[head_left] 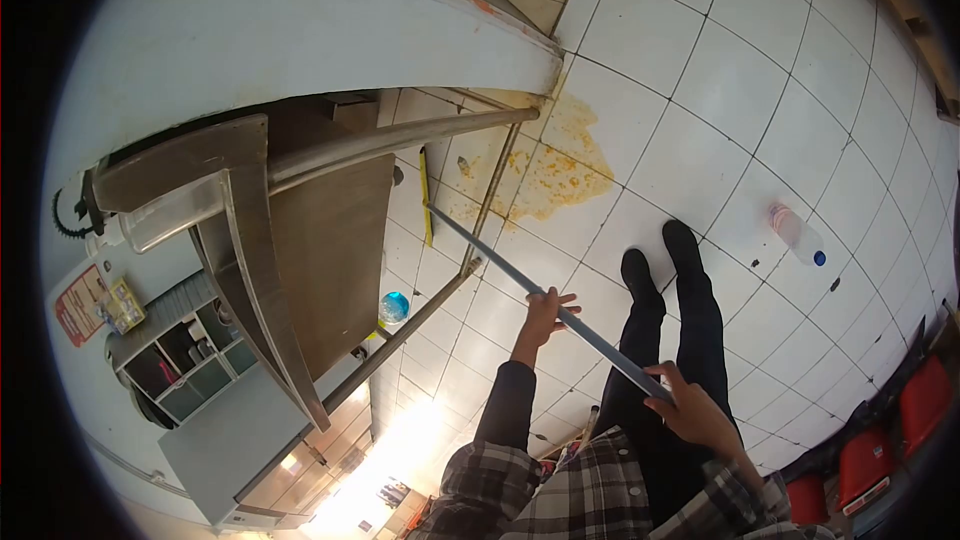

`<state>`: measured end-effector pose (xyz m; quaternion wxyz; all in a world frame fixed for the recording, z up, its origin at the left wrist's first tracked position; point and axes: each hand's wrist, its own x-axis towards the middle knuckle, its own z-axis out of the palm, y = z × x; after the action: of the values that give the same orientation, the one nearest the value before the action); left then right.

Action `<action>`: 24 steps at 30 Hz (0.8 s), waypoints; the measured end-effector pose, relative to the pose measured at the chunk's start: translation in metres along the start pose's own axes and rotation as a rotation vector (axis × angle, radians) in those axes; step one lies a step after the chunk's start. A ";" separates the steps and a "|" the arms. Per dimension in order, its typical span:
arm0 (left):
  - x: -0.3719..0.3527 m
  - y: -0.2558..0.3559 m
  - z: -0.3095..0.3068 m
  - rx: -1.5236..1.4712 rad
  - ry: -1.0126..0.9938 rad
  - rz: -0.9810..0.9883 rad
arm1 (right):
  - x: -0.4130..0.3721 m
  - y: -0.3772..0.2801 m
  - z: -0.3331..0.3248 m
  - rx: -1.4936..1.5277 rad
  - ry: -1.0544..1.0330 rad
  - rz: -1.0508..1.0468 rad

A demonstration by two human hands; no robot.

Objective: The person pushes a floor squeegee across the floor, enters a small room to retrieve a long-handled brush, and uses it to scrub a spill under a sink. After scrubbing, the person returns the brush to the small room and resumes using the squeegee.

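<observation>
A floor squeegee with a long grey pole and a yellow head slants across the view. My right hand is closed round the pole near its upper end. Farther down, my left hand holds the pole loosely, some fingers stretched past it. The head lies on tiles beneath the metal table, and the pole passes by the table's lower rail. Right of the head, an orange-yellow spill with bits in it spreads over the white floor. My dark shoes stand just below the spill.
A clear plastic bottle with a blue cap lies on the floor at right. The steel table and a white counter stand at left. A blue item sits near the table's rail. Red chairs line the lower right.
</observation>
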<state>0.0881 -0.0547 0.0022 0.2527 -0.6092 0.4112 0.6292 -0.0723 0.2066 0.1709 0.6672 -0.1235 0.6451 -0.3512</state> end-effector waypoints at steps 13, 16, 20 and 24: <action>-0.066 0.049 0.086 -0.149 -0.040 0.023 | -0.101 -0.060 -0.070 -0.143 -0.019 0.316; -0.083 0.056 0.098 -0.216 -0.069 0.061 | -0.120 -0.076 -0.082 -0.145 -0.033 0.360; -0.109 0.069 0.099 -0.237 -0.027 0.123 | -0.133 -0.097 -0.077 -0.277 0.008 0.301; -0.067 0.042 0.055 -0.209 0.206 0.140 | -0.078 -0.066 -0.071 -0.178 -0.125 0.019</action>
<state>0.0318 -0.0198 0.0720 0.1001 -0.6635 0.4085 0.6188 -0.1539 0.2285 0.2623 0.6958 -0.1978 0.6320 -0.2780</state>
